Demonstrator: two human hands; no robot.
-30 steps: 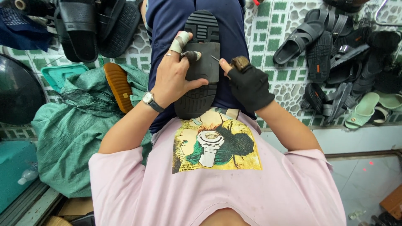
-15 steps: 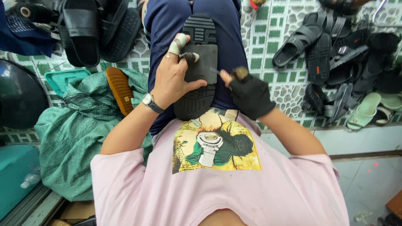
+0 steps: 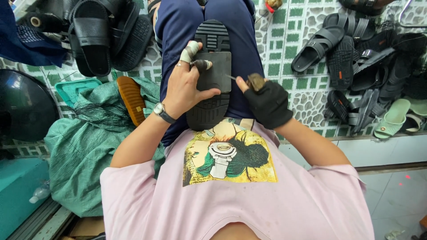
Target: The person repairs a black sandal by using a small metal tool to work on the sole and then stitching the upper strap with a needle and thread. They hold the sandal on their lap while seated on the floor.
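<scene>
The black shoe sole (image 3: pixel 209 80) lies tread-up along the person's lap, dead centre, toe pointing to twelve o'clock. The left hand (image 3: pixel 187 89) clamps on it from nine o'clock, thumb pressed across the tread, taped fingers pinning a flat black patch (image 3: pixel 217 71) onto the sole. At three o'clock of the sole, the right hand (image 3: pixel 267 104), in a black fingerless glove, is closed around a small wooden-handled awl (image 3: pixel 255 81), its thin metal tip touching the patch's edge. A wristwatch (image 3: pixel 162 112) sits on the left wrist. At ten o'clock, a brown sole (image 3: pixel 132 98) rests on a green sack (image 3: pixel 84 146). Black sandals (image 3: pixel 347 58) crowd the tiled floor at two o'clock.
</scene>
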